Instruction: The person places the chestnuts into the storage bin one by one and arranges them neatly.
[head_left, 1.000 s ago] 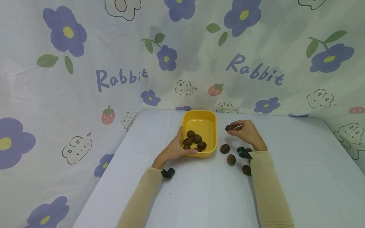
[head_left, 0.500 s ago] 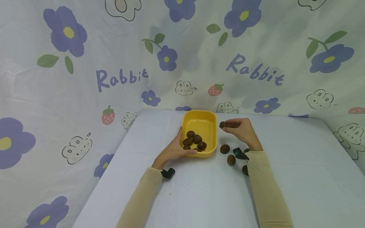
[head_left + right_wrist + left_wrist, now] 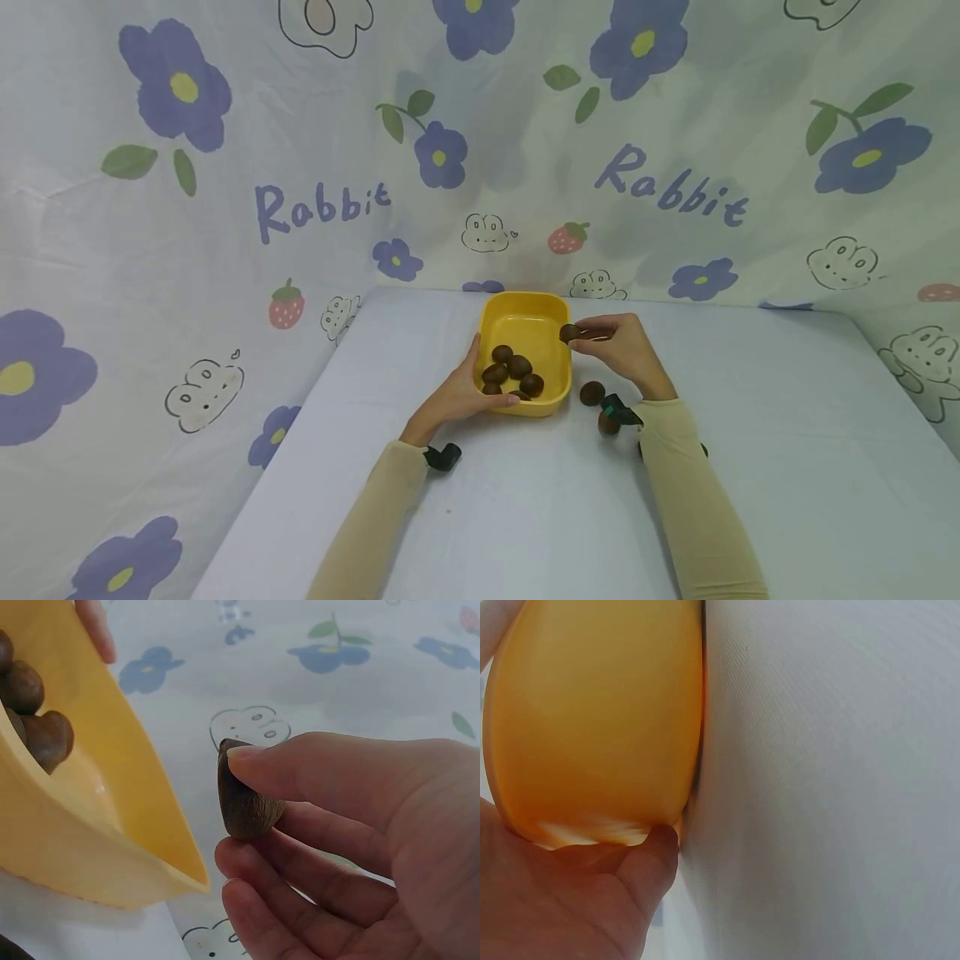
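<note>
A yellow plastic box (image 3: 531,304) with several chestnuts (image 3: 519,367) in its near half stands on the table. My left hand (image 3: 448,395) grips its near left corner, the thumb along the near side and the fingers at the left wall. In the left wrist view the hand holds the box wall (image 3: 600,712), and the contents are hidden. At the box's right rim my right hand (image 3: 619,346) pinches a brown chestnut (image 3: 247,799) between thumb and fingers. The right wrist view has this chestnut beside the box wall (image 3: 112,855), outside the opening.
Loose chestnuts lie on the white table (image 3: 525,508) right of the box, one chestnut (image 3: 592,393) nearest it. Others are partly hidden under the right wrist and sleeve (image 3: 693,492). A patterned cloth (image 3: 495,150) hangs behind the table.
My right hand has moved left with the chestnut, from beyond the loose chestnuts to the box's right rim. My left hand and the box have stayed in place.
</note>
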`<state>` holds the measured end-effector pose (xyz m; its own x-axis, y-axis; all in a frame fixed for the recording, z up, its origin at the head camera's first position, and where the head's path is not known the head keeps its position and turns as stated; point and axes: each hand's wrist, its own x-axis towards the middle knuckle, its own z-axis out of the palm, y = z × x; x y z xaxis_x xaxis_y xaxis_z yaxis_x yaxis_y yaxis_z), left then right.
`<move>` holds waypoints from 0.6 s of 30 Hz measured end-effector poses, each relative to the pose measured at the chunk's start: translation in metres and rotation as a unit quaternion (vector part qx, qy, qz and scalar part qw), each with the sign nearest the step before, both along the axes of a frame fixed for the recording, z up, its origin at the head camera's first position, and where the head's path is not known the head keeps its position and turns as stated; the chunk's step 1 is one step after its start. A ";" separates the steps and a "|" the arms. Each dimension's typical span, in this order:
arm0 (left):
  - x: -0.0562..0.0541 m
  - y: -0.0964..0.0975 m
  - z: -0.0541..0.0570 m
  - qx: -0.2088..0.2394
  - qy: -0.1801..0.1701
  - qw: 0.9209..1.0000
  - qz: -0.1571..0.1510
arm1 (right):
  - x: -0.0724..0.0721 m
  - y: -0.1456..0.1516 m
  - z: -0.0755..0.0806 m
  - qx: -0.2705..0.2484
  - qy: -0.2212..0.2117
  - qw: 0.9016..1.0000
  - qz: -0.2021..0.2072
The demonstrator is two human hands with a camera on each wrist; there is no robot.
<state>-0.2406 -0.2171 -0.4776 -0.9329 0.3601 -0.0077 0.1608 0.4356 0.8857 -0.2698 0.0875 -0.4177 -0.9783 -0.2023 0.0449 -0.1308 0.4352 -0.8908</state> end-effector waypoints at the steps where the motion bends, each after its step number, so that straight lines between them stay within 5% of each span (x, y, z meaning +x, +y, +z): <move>1: 0.000 0.000 0.000 -0.002 -0.004 1.000 0.003 | 0.000 -0.001 -0.001 0.001 0.002 1.000 0.003; 18: 0.005 0.000 0.005 -0.066 -0.062 0.995 0.044 | 0.007 -0.031 -0.004 -0.001 0.009 0.999 0.046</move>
